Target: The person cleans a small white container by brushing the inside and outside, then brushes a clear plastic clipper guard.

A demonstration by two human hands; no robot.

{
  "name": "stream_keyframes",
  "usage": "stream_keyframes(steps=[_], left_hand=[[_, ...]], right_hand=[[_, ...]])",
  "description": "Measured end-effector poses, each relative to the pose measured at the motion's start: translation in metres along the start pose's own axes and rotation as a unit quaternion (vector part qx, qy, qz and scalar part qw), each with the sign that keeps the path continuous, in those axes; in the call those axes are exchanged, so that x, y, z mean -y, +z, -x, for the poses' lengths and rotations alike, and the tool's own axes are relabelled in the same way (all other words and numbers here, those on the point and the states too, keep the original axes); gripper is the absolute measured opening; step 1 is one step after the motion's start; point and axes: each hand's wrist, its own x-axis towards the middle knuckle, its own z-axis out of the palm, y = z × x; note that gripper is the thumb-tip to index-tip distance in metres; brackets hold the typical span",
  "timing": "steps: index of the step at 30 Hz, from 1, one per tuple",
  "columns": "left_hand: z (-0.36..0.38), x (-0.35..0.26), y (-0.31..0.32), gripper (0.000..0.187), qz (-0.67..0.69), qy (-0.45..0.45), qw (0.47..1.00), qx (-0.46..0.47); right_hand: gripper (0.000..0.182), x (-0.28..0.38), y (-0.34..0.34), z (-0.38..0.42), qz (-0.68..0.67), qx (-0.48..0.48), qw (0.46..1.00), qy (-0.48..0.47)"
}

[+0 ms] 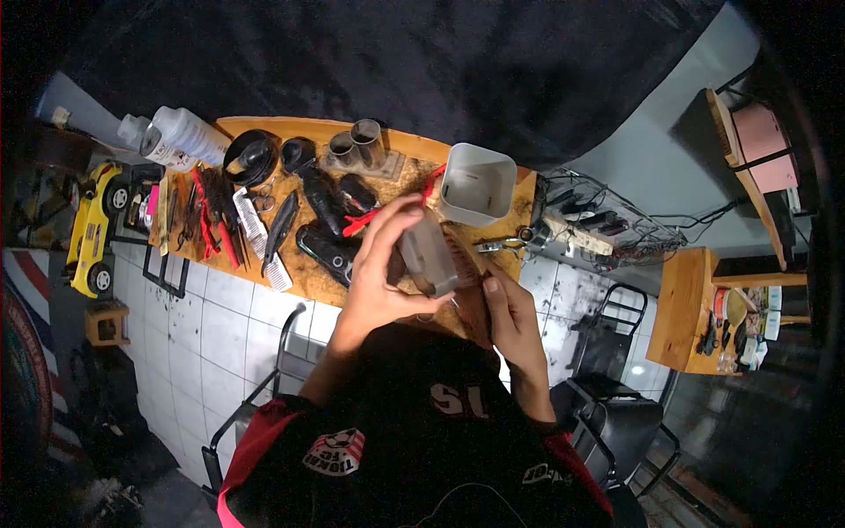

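Note:
My left hand [374, 277] is closed around a small translucent plastic container [429, 255], thumb along its lower edge and fingers over its top. The container is tilted, with some dark residue inside. Right beside it, my right hand [515, 321] grips a brown wooden brush [472, 304], its bristle side turned toward the container. Beyond both hands stands a square white bin [478, 185] with dark bits in it. Metal hair clippers [503, 244] lie just past the brush. Black clippers [326, 251] rest on the bench by my left wrist.
The wooden bench [308, 286] is strewn with hair. On it lie a white comb [261, 238], a black folding razor [281, 224], a black bowl [252, 157] and red-handled tools. A wire rack [590, 216] hangs at the right end. Black chairs [616, 431] stand on the tiled floor.

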Motion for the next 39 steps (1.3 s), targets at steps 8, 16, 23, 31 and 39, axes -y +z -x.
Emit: stream_keyframes(steps=[8,16,23,31,39], left_hand=[[0.003,-0.008,-0.001,0.103,0.096,-0.066,0.992,0.04],[0.003,-0.013,0.008,0.09,0.14,-0.141,0.98,-0.021],[0.001,-0.005,0.007,0.074,0.367,-0.208,0.907,0.002],[-0.003,-0.009,0.013,0.076,0.444,-0.253,0.859,-0.036],[0.003,-0.012,0.011,0.078,0.335,-0.289,0.895,0.054]], right_hand=[[0.039,-0.002,-0.004,0.003,-0.018,-0.028,0.999,0.035],[0.038,0.009,-0.006,0.007,0.042,0.011,0.999,-0.033],[0.04,0.002,0.004,0.004,0.049,-0.067,0.995,-0.056],[0.047,0.018,0.012,0.002,0.191,0.022,0.967,-0.167],[0.045,0.02,0.012,-0.001,0.123,-0.05,0.989,-0.071]])
